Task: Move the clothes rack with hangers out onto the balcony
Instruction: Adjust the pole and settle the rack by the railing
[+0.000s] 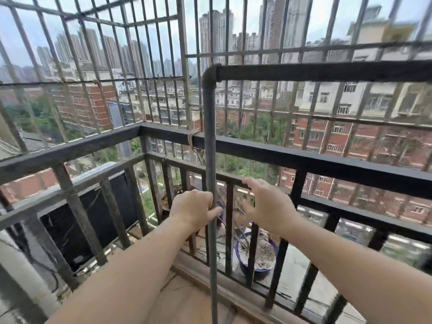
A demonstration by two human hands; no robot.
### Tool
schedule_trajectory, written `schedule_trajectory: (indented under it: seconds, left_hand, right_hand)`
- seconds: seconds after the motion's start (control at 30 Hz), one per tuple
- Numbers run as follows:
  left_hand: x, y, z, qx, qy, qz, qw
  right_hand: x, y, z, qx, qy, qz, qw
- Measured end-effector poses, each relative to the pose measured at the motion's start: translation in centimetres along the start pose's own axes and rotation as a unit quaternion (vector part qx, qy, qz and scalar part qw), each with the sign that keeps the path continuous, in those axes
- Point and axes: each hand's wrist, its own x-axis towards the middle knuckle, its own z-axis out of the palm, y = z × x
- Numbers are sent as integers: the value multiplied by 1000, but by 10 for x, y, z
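Observation:
The clothes rack (209, 141) is a grey metal pipe frame. Its upright post stands in the middle of the view, and an elbow joint at its top joins a horizontal bar (327, 70) that runs off to the right. No hangers show in this view. My left hand (192, 209) touches the post at about waist height, its fingers curled against the post's left side. My right hand (266, 204) hovers just right of the post with fingers spread, apart from it and holding nothing. The post's foot is out of frame.
A dark metal balcony railing (304, 160) runs directly behind the post, with a security grille (184, 54) above it. Beyond the railing on the ledge sit a blue flowerpot (259, 256) and dry plant debris. A black unit (88, 218) is at the left.

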Motion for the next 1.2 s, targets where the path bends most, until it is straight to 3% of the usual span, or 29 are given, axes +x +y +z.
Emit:
schedule_trajectory:
  seconds: [0.3,0.53,0.7,0.87,1.1,1.2]
  left_hand:
    - [10,130,-63,-67,59,188,978]
    - [-8,251,-92,-134,105,281,945]
    - [-35,325,-130,-139,99,295,940]
    - [-65,406,-169,-145,107,296,938]
    - [-91,532,-220,-115,182,300,929]
    - [-85,562,-246,-53,222,306,924]
  right_hand:
    - [-82,50,-119,-129,55,107,984]
    - [-174,75,-211,-191,89,214,954]
    - [-232,93,-269,-161,137,265,941]
    - [-293,116,-337,-173,135,263,939]
    - [-359,158,-440,-207,157,212,942]
    - [-365,174,-478,-214,180,200,939]
